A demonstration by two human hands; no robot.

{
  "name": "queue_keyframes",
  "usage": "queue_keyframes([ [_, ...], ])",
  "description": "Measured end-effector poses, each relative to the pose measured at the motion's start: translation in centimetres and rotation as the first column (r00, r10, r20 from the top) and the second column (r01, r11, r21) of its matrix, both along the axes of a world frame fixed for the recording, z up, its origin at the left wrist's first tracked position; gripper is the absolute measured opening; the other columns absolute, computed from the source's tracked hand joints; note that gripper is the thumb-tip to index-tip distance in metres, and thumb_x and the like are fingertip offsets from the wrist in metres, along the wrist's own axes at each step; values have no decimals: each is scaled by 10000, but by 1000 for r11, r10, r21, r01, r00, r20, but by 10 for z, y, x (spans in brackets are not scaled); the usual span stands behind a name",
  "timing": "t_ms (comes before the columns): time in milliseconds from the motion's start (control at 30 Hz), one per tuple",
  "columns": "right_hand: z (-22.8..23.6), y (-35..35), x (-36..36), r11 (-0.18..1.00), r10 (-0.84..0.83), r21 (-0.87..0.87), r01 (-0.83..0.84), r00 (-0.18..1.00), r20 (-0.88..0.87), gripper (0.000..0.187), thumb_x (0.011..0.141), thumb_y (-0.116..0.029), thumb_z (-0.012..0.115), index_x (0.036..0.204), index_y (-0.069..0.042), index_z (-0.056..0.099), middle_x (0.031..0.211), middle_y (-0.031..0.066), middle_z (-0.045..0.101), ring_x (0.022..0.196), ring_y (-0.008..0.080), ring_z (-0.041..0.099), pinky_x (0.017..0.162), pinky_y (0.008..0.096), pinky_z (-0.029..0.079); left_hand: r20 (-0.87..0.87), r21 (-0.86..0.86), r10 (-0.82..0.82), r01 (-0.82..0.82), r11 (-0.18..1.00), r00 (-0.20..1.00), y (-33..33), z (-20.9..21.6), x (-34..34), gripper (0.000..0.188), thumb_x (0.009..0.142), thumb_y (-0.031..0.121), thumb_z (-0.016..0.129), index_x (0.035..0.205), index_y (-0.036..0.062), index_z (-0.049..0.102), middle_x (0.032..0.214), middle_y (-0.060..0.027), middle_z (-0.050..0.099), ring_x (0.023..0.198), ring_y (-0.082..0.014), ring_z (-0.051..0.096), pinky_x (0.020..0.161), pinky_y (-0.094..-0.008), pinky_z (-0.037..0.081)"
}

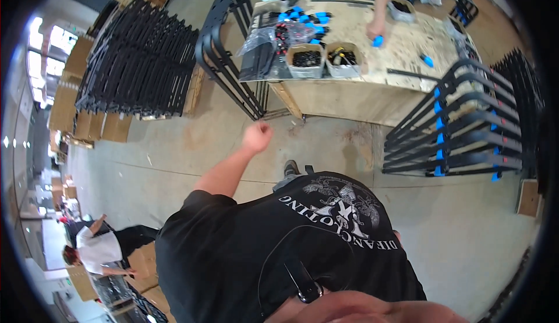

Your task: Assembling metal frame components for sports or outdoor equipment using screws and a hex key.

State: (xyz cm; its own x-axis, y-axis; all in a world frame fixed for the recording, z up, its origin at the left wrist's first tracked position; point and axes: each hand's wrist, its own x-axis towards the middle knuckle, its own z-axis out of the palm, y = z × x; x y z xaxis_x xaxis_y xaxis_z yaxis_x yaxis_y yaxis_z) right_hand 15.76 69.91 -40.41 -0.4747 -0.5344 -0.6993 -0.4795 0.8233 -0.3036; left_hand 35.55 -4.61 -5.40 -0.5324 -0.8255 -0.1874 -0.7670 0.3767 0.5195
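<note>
My left hand (258,137) is held out in front of me over the concrete floor, its fingers curled into a loose fist. Nothing shows in it. The nearest things to it are the lower ends of black bent-tube frames (224,46) that stand beside a wooden workbench (402,55). My right hand is out of view; only a sliver of skin shows at the right side of my black shirt. Across the bench, a co-worker's hand (375,29) holds a small blue piece (377,41).
Two bins (306,74) of small dark parts and scattered blue-and-black pieces (317,29) lie on the bench. Black frames with blue pieces (460,125) stand at right. A tall stack of black metal frames (137,67) is at left, near cardboard boxes (116,127). Another person (99,250) stands lower left.
</note>
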Motion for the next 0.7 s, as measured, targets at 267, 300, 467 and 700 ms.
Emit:
queue_keyframes([
  [267,159,-238,22,613,-784,5,790,608,127,498,832,-418,682,1086,7,736,944,159,761,893,255,729,808,397,556,-504,-561,-81,-254,788,860,-312,88,-157,741,817,429,781,1367,20,502,1311,-256,532,1236,-410,533,1065,-465,436],
  [300,178,-280,13,719,-692,-64,693,721,38,511,843,-451,695,1095,-8,730,901,117,754,848,228,716,790,388,558,-529,-433,-68,-200,879,846,-340,82,-159,790,821,454,782,1406,21,475,1352,-269,508,1261,-412,524,1079,-464,430],
  [467,287,-434,8,710,-605,-355,608,785,135,455,939,-439,644,1103,-20,716,935,115,765,869,245,728,807,386,562,-562,-201,-100,-18,979,821,-391,56,-142,827,850,486,767,1452,15,451,1418,-268,484,1293,-386,525,1070,-446,446],
  [700,249,-415,6,909,-391,-158,385,920,-9,445,935,-462,611,1146,-93,742,1075,183,746,1038,322,719,881,422,553,-602,65,122,-104,992,789,-442,86,-70,496,994,497,591,910,9,607,664,-82,676,572,-204,681,595,-336,535],
])
